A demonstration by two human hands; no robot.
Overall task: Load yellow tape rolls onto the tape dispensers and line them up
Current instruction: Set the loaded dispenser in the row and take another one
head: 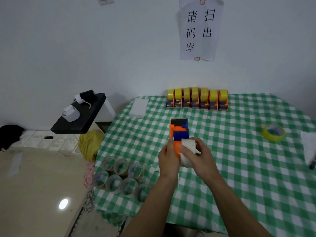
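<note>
Over the middle of the green checked table [239, 168] I hold an orange and blue tape dispenser [179, 130]. My left hand [168, 159] grips its orange body from the left. My right hand [199, 156] grips a whitish roll [188, 149] that sits at the dispenser's near end. A loose yellow tape roll [273, 132] lies flat at the right of the table. Against the back wall stands a row of several dispensers loaded with yellow rolls [197, 99].
Several clear, nearly empty tape rolls [122, 177] stand in a cluster at the table's left front edge. A white pad [139, 106] lies at the back left. A black shelf [80, 115] juts out left of the table. White paper [308, 146] lies at the right edge.
</note>
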